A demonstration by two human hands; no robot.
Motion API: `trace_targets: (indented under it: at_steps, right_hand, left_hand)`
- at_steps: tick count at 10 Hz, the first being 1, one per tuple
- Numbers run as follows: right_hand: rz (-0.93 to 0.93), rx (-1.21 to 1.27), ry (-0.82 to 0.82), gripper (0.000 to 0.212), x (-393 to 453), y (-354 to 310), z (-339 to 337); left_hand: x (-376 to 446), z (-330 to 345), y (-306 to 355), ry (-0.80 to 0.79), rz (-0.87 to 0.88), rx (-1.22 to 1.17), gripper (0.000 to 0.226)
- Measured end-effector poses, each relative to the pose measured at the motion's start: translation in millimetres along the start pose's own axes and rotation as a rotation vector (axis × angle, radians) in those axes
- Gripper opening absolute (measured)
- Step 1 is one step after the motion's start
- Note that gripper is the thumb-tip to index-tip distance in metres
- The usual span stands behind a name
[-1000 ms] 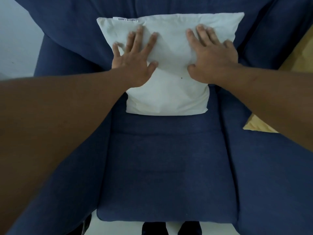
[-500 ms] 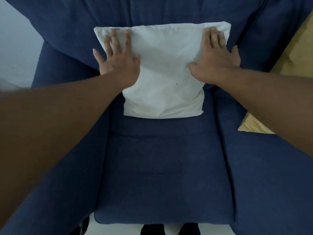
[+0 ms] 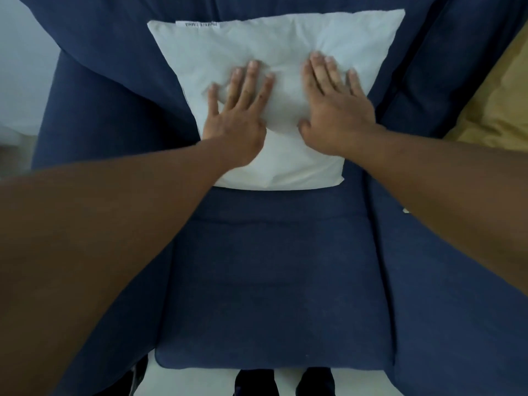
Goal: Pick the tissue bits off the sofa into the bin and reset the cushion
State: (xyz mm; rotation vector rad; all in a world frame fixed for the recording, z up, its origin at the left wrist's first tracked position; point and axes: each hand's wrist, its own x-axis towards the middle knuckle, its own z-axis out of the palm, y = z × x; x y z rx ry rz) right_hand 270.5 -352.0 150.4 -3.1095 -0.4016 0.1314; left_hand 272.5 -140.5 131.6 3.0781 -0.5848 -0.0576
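Sofa (image 3: 271,281): dark blue, fills frame.
Left hand (image 3: 240,115): centre-left, flat, fingers spread, palm pressed on cushion, gripping nothing.
Cushion (image 3: 274,41): white, upper centre, leaning against backrest, bottom edge on seat; label strip at top-left edge.
Right hand (image 3: 334,110): centre-right, flat and splayed on cushion, gripping nothing.
Yellow cushion (image 3: 497,104): right edge of frame.
Small white bit (image 3: 406,210): on seat beside right forearm.
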Motion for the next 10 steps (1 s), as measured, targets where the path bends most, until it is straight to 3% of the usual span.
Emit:
trace_targets:
  at_steps: [3, 5, 6, 8, 9, 10]
  right_hand:
    - [0.184, 0.088, -0.161, 0.098, -16.1, 30.6, -11.0]
    - [0.234, 0.114, -0.205, 0.097, -33.8, 12.2, -15.0]
    - [0.239, 0.115, -0.205, 0.093, -47.0, -1.0, -14.4]
    - [0.068, 0.076, -0.261, 0.076, -61.5, -15.0, -23.8]
    - [0.039, 0.163, -0.321, 0.069, -70.7, -25.0, -36.3]
    - [0.042, 0.301, -0.245, 0.057, -78.8, -35.2, -63.2]
  left_hand:
    - [-16.6, -22.2, -53.1, -0.102, -0.303, -0.091, 0.074]
    - [-48.8, -19.7, -41.6, -0.247, -0.377, -0.121, 0.085]
    - [-62.7, -20.8, -24.7, -0.294, -0.373, -0.143, 0.084]
    - [-72.6, -37.4, -0.1, -0.384, -0.299, -0.100, 0.079]
    - [-74.2, -47.4, 11.0, -0.405, -0.276, -0.113, 0.078]
    - [-70.7, -55.4, 16.9, -0.398, -0.269, -0.128, 0.078]
